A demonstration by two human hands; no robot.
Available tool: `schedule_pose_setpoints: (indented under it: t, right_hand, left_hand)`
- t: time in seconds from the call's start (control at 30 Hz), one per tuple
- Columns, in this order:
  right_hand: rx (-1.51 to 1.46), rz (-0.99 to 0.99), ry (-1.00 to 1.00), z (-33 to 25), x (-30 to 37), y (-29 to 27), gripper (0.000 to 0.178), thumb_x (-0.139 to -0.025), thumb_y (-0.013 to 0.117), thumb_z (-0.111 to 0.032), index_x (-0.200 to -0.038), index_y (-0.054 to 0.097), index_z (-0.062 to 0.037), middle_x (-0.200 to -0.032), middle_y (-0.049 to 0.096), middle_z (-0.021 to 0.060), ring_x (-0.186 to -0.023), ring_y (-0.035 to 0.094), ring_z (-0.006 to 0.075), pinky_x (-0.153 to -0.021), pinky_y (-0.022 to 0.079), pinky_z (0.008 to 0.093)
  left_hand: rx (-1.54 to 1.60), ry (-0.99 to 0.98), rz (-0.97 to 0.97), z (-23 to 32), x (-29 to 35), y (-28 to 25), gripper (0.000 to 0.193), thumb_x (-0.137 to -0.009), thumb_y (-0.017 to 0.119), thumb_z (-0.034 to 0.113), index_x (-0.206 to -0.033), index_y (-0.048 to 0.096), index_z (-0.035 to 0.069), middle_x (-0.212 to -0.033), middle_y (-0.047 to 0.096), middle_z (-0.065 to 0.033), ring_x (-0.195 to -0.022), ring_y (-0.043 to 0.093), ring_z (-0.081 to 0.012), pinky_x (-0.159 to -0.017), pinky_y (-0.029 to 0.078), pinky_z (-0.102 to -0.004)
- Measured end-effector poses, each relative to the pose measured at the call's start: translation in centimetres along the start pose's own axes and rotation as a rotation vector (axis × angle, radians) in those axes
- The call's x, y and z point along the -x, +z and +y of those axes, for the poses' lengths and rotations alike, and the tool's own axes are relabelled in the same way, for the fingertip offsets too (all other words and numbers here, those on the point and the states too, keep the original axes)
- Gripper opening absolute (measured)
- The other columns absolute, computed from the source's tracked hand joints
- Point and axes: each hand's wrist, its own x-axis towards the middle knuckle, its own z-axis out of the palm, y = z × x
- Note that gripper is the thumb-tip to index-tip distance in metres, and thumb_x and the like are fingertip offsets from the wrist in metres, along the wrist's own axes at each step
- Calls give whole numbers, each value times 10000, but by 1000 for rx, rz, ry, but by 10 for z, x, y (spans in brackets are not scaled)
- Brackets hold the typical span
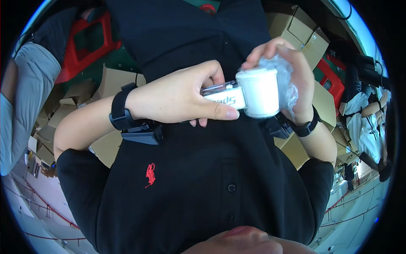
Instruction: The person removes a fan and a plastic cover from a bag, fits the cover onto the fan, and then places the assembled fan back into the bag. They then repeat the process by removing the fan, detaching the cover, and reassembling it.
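Note:
In front of my chest, my left hand is closed around the narrow, flat part of a white device. Its thumb lies along a white face with dark lettering, and a clear part shows beside it. The other end of the device is a thick, rounded white drum; its exact kind I cannot make out. Crumpled clear plastic wrap lies against the drum's right side. My right hand curls around that wrap, fingers over the top, palm partly hidden behind it.
Black straps with small black boxes sit on both wrists. Open cardboard boxes stand at both sides. Red plastic stools are at left and right. Another person's grey-clad leg is at left, and someone in white at right.

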Motion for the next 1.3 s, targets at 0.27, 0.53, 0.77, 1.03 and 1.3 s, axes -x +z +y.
schedule_pose_setpoints:
  t: [0.27,0.53,0.77,1.03,1.3]
  right_hand:
    - [174,55,342,4,8,16,391,-955,370,-314,-933,602,-1,-933,673,155,-841,656,220,-808,518,306]
    - [150,184,291,7,19,25,369,-936,372,-267,-880,610,10,-879,668,152,-798,641,193,-761,498,284]
    - [152,-82,85,-12,4,17,369,-952,363,-277,-912,594,8,-935,657,169,-808,645,201,-777,508,281]
    - [-78,97,215,11,-4,12,352,-972,373,-298,-941,575,-12,-963,656,175,-839,653,212,-796,534,308]
    - [42,63,401,12,3,2,364,-967,405,-344,-952,583,-27,-936,664,148,-872,651,200,-818,524,313]
  left_hand:
    - [-191,-75,-46,13,-6,5,406,-974,591,368,-1158,536,10,-833,631,-54,-657,584,-93,-568,492,-238]
    - [-369,38,75,17,3,15,512,-969,549,459,-1019,555,-51,-832,645,-183,-757,647,-331,-678,501,-397]
    - [363,-226,-306,13,-6,-14,453,-943,613,419,-1051,550,-16,-803,634,-129,-672,623,-249,-606,501,-351]
    - [-460,133,35,10,-4,-7,457,-922,640,453,-983,571,5,-786,646,-89,-678,652,-179,-573,510,-323]
    - [-207,6,8,7,-9,-9,491,-925,617,476,-985,581,-10,-783,642,-114,-698,661,-227,-603,516,-327]
